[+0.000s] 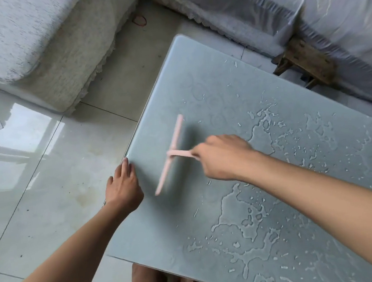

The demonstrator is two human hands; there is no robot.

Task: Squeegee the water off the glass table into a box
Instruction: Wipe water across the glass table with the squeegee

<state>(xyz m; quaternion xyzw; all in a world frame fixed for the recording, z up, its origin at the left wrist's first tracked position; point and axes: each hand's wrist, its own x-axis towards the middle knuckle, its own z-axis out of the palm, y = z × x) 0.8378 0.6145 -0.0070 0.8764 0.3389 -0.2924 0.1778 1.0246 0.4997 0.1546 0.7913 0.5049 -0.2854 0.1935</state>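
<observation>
Perhaps just airborne, blurred squeegee (pixel 170 154).

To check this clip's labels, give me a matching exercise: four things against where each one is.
Things: 1 squeegee; 2 left hand; 3 water; 4 wooden stool.
Places: A on the floor beside the sofa; B pooled on the glass table; C gripped by the right hand; D resting on the table's edge.
Pairs: 1-C; 2-D; 3-B; 4-A.

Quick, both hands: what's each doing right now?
Left hand: open, resting on the glass table edge.
Right hand: gripping the pink squeegee handle.
</observation>
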